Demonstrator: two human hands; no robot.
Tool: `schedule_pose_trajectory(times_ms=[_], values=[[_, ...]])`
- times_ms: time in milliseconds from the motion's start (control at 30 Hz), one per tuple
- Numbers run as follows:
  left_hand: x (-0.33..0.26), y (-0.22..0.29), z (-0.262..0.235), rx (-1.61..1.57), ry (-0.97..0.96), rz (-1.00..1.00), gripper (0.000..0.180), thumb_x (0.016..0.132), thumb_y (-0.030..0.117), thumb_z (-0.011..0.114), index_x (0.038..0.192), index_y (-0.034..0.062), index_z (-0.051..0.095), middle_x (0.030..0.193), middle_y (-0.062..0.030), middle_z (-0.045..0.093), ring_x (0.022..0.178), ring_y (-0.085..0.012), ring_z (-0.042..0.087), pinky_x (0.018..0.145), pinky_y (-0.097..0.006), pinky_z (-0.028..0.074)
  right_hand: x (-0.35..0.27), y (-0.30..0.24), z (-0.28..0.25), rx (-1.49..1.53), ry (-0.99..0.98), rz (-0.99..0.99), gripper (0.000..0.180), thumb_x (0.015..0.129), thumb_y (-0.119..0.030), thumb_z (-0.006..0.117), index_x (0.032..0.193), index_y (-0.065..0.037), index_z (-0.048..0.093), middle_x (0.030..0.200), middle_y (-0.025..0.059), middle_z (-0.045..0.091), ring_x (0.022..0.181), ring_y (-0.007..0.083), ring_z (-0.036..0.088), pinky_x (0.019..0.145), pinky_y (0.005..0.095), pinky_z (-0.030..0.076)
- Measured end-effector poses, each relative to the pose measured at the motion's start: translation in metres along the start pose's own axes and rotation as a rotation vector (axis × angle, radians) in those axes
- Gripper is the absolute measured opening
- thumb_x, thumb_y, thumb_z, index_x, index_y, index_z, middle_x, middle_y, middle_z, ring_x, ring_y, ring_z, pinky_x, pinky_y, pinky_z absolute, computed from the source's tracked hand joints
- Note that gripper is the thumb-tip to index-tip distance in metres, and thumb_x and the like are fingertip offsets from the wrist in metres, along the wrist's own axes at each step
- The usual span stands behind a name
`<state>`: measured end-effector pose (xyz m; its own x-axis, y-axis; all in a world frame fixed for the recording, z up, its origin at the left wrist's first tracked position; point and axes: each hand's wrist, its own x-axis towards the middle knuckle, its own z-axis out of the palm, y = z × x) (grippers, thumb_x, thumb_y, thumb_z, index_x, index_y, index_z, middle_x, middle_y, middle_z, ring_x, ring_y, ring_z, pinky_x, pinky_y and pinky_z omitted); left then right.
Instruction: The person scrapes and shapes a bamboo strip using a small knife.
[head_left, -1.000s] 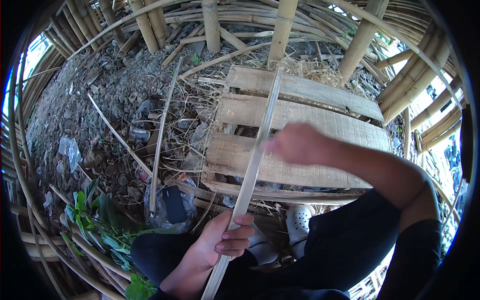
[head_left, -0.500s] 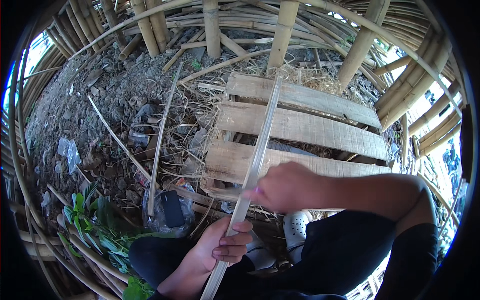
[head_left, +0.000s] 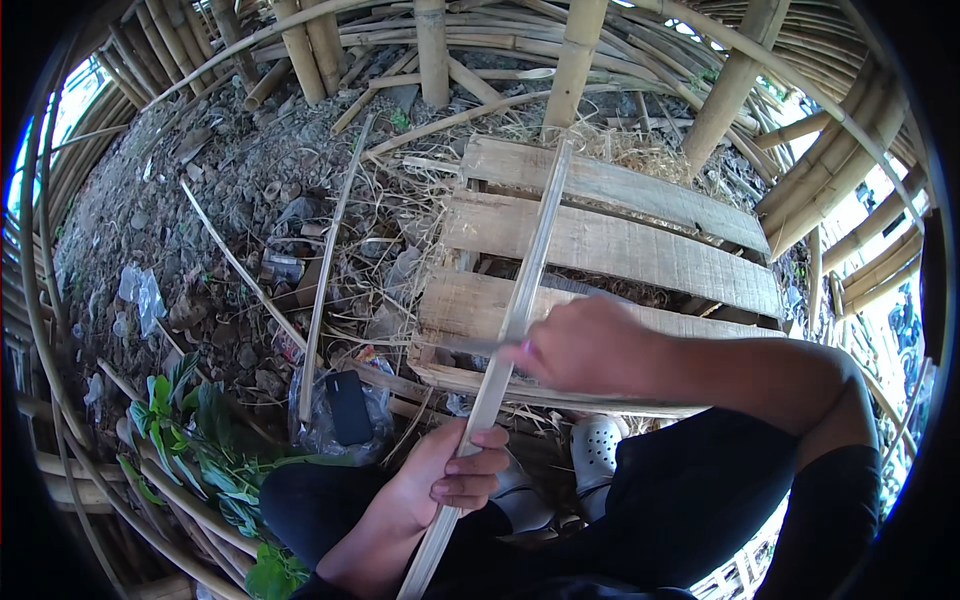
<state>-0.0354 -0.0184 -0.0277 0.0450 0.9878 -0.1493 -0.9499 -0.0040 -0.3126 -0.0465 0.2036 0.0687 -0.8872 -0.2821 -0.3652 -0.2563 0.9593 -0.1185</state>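
Observation:
My left hand (head_left: pixel 452 472) is closed around the lower part of a long, pale bamboo strip (head_left: pixel 532 262). The strip slants away from my lap, its far part over a slatted wooden pallet (head_left: pixel 620 245). Farther up it, my right hand (head_left: pixel 590 345) is closed, a little blurred by motion. From that fist a thin knife blade (head_left: pixel 468 345) crosses the strip and sticks out on its left side; the handle is mostly hidden by my fingers.
Two more bamboo strips, one of them (head_left: pixel 332 255) longer, lie on the rubble-strewn ground at left. A black phone (head_left: pixel 349 408) rests on clear plastic near leafy green cuttings (head_left: pixel 215 465). Bamboo posts (head_left: pixel 575 65) stand behind the pallet. My grey clog (head_left: pixel 598 450) is below it.
My right hand and the knife have moved a little away from me along the strip. The left hand keeps its grip, and the whole view has shifted slightly.

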Motion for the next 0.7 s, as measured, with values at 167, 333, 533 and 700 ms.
schedule_pose_trajectory(times_ms=[167, 333, 533, 700], values=[[-0.002, -0.007, 0.007, 0.062, 0.098, 0.045, 0.029, 0.1, 0.025, 0.03, 0.079, 0.0134, 0.044, 0.049, 0.0046, 0.035, 0.032, -0.0046, 0.03, 0.026, -0.016, 0.026, 0.012, 0.016, -0.009, -0.095, -0.097, 0.052, 0.064, 0.1, -0.049, 0.029, 0.07, -0.007, 0.067, 0.064, 0.0123, 0.063, 0.06, 0.0299, 0.065, 0.058, 0.0433, 0.054], [-0.005, -0.011, 0.012, 0.116, 0.17, 0.069, 0.029, 0.1, 0.025, 0.03, 0.077, 0.0143, 0.045, 0.049, 0.0057, 0.034, 0.031, -0.0029, 0.028, 0.025, -0.015, 0.024, -0.007, -0.011, -0.002, -0.021, -0.07, -0.138, 0.063, 0.101, -0.048, 0.03, 0.073, -0.005, 0.067, 0.067, 0.0153, 0.064, 0.065, 0.0335, 0.065, 0.064, 0.0462, 0.054], [-0.002, -0.01, 0.011, 0.105, 0.127, 0.053, 0.028, 0.1, 0.024, 0.032, 0.077, 0.0144, 0.044, 0.049, 0.0064, 0.034, 0.031, -0.0022, 0.028, 0.025, -0.015, 0.022, 0.013, 0.026, -0.022, -0.013, -0.115, 0.201, 0.063, 0.101, -0.049, 0.029, 0.075, -0.004, 0.067, 0.07, 0.0157, 0.064, 0.068, 0.0347, 0.065, 0.066, 0.0486, 0.053], [-0.004, -0.011, 0.008, 0.042, 0.073, 0.042, 0.028, 0.1, 0.025, 0.031, 0.079, 0.0135, 0.045, 0.051, 0.0054, 0.037, 0.032, -0.0028, 0.031, 0.026, -0.015, 0.024, 0.006, 0.021, -0.008, -0.004, -0.078, -0.002, 0.063, 0.1, -0.048, 0.031, 0.072, -0.005, 0.066, 0.066, 0.0152, 0.063, 0.065, 0.0325, 0.064, 0.065, 0.0469, 0.053]])
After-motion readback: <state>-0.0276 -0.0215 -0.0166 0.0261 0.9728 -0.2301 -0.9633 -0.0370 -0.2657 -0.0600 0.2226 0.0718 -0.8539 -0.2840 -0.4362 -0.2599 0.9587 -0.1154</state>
